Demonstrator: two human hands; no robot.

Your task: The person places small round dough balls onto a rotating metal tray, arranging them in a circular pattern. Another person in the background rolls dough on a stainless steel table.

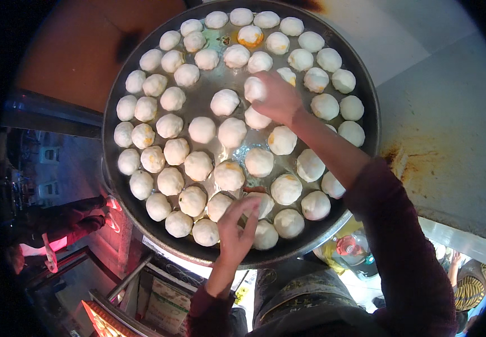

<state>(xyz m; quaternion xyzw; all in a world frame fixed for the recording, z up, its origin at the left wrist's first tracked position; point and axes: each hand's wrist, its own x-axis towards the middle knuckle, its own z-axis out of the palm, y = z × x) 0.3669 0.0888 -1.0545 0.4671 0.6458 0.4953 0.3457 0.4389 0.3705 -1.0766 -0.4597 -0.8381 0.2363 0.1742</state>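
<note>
A large round metal pan [200, 80] with oil on its bottom holds several rings of pale, round filled buns, some stained orange. My right hand [278, 97] reaches over the pan's middle, its thumb and fingers around a white bun [255, 89]; another bun [257, 118] lies just beneath the wrist side of that hand. Near the pan's front edge is my left hand [238, 227], thumb and fingers apart and curved, with nothing seen between them. It hovers by a bun [264, 205] partly behind the fingertips and a second bun [219, 207] to its left.
A stained metal surface [449, 139] adjoins the pan on the right. Plastic bottles [350, 246] stand low beside my legs. At the lower left are a metal-framed box [158, 303] and a standing person [66, 227]. Another person [472, 290] is at the lower right.
</note>
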